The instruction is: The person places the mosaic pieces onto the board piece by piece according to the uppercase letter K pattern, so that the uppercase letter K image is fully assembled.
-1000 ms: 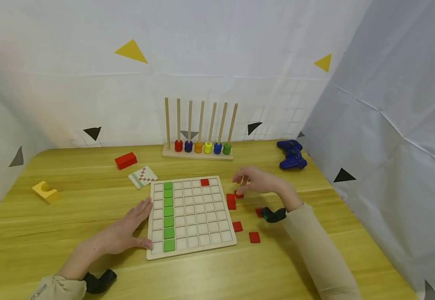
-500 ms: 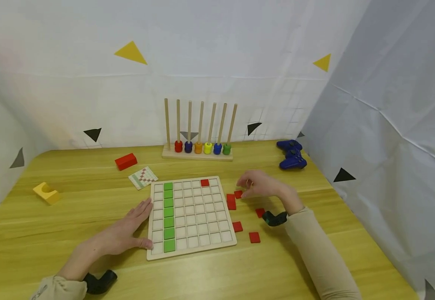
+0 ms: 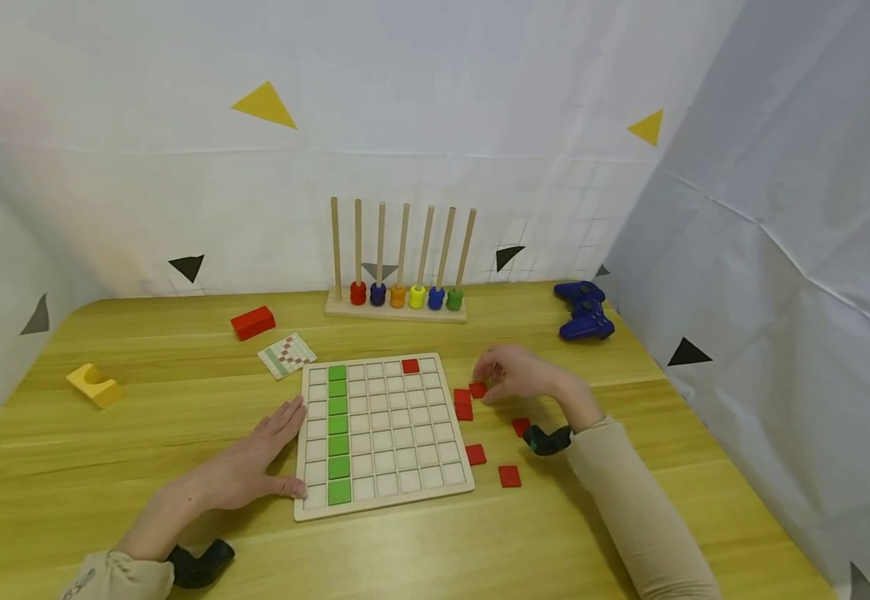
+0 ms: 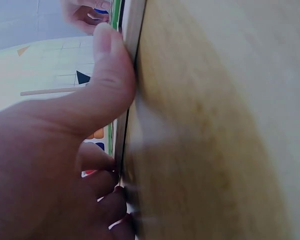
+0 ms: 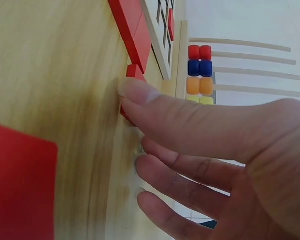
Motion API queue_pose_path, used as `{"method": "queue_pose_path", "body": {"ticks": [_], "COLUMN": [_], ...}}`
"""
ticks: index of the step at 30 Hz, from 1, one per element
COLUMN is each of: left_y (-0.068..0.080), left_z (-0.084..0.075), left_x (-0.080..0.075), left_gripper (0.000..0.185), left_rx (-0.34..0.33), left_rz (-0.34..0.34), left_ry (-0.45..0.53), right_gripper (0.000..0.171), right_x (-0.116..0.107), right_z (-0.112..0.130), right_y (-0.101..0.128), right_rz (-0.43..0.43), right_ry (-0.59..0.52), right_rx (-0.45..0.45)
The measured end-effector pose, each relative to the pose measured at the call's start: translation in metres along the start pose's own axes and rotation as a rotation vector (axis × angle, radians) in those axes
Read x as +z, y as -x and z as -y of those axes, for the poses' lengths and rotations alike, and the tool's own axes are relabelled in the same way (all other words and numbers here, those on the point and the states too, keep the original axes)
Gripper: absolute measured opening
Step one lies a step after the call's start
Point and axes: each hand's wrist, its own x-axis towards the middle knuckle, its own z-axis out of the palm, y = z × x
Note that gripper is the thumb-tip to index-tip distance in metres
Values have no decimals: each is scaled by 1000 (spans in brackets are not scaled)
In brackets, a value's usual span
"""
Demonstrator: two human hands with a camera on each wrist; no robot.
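Observation:
A square wooden grid board (image 3: 386, 508) lies on the table. Green tiles (image 3: 338, 424) fill its second column, and one red tile (image 3: 410, 367) sits in the top row. My left hand (image 3: 243, 467) rests at the board's left edge, fingers extended and thumb over the frame, also seen in the left wrist view. My right hand (image 3: 521, 372) is right of the board with bent fingers. Its thumb (image 5: 140, 92) overlaps a loose red tile (image 5: 134, 72) on the table; whether the fingers grip that tile is hidden. More red tiles (image 3: 463, 404) lie beside the board.
Loose red tiles (image 3: 509, 476) lie near the right forearm. A pattern card (image 3: 287, 356) is at the board's upper left. Behind stand a peg rack (image 3: 396, 312) with coloured beads, a red block (image 3: 252, 322), a yellow block (image 3: 93, 386) and a blue game controller (image 3: 585, 310).
My right hand has shifted slightly right and towards me, so the red tile at its fingertips shows more fully. The left hand and the board have stayed in place.

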Motion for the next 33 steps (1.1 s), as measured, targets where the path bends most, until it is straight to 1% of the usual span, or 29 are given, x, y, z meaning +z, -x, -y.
{"method": "queue_pose_path", "body": {"ticks": [10, 19, 33], "left_y": [0, 0, 0], "left_z": [1, 1, 0], "left_x": [1, 1, 0], "left_gripper": [112, 112, 112], "left_rx": [-6, -3, -4], "left_rz": [-6, -7, -7], "left_ry": [9, 5, 0], "right_gripper": [20, 19, 18], "right_x": [2, 3, 3], "right_z": [-1, -2, 1], "right_y": [-3, -3, -1], "right_rz": [-2, -14, -8], "right_ry": [41, 45, 61], "right_rx": [60, 49, 68]}}
